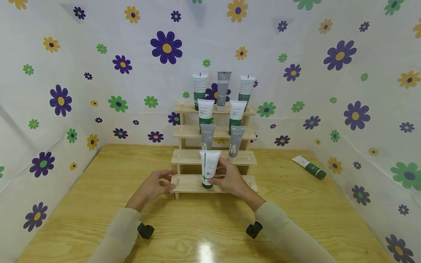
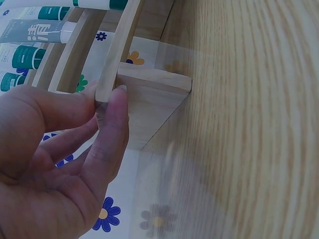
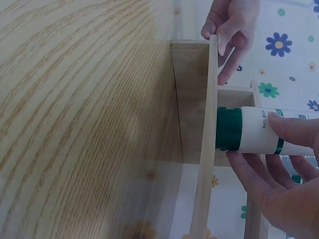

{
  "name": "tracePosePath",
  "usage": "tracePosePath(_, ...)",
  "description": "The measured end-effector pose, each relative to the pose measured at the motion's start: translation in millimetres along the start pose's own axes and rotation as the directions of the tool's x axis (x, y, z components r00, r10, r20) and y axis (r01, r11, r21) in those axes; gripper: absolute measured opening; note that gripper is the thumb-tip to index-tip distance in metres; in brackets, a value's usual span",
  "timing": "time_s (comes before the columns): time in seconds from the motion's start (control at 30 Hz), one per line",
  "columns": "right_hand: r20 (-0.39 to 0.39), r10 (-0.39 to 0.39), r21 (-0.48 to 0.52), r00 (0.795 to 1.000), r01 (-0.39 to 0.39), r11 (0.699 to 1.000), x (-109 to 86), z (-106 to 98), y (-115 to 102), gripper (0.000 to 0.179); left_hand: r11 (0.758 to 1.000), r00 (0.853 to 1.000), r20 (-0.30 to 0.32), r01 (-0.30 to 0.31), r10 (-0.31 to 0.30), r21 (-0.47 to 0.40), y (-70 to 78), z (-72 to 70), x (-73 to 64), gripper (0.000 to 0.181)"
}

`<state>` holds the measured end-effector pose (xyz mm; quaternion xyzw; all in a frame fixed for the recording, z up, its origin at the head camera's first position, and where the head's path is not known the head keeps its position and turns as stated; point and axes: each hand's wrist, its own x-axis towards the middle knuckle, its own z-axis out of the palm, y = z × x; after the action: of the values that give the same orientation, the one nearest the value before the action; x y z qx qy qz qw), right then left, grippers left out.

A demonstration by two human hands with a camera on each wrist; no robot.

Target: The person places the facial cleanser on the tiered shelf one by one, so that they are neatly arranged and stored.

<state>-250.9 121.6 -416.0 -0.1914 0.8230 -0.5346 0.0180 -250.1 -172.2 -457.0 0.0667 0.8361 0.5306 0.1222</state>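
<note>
A stepped wooden display rack [image 1: 188, 186] stands on the table. My left hand [image 1: 154, 185] pinches the left end of its lowest shelf; in the left wrist view, thumb and forefinger lie on either side of the board's end [image 2: 110, 74]. With thumb and fingers my right hand [image 1: 231, 179] grips a white squeeze tube [image 1: 209, 164] around its lower part, upright, label facing front. Its green cap [image 3: 229, 128] meets the lowest shelf in the right wrist view. On the step behind are two grey tubes, the left one [image 1: 207, 135] partly hidden by the white tube.
Higher steps carry white-and-green tubes [image 1: 205, 109] and a grey tube [image 1: 223, 89]. Another white-and-green tube [image 1: 309, 167] lies on the wooden table [image 1: 131, 164] at the right. A flowered cloth [image 1: 138, 80] hangs behind and at both sides.
</note>
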Motion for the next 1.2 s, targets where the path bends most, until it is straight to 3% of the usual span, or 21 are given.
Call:
tracePosePath(0.33,0.026,-0.035,-0.012,0.999,0.036,0.999,-1.0,-2,1,0.054,0.999,1.000,0.002,-0.026,0.026,0.019,-0.9,-0.3,-0.7,0.052)
tracePosePath(0.53,0.077,-0.028,-0.030,0.997,0.031,0.999,-4.6,-20,2,0.048,1.000,1.000,0.011,-0.025,0.024,0.019,-1.4,-0.3,-0.5,0.051)
tracePosePath(0.8,0.144,-0.044,-0.119,0.989,0.061,0.991,-14.9,-74,4,0.039,1.000,1.000,0.011,-0.018,0.018,0.002,-0.9,-1.0,-1.3,0.051)
tracePosePath(1.07,0.160,0.081,-0.210,0.984,-0.046,0.977,-25.2,-136,14,0.035,1.000,1.000,0.012,-0.008,0.008,-0.005,-0.8,-1.0,-0.2,0.051)
tracePosePath(1.2,0.120,0.114,-0.286,0.986,-0.076,0.955,-27.1,-165,21,0.032,1.000,1.000,0.010,0.003,-0.003,-0.016,-0.8,-1.2,-0.1,0.051)
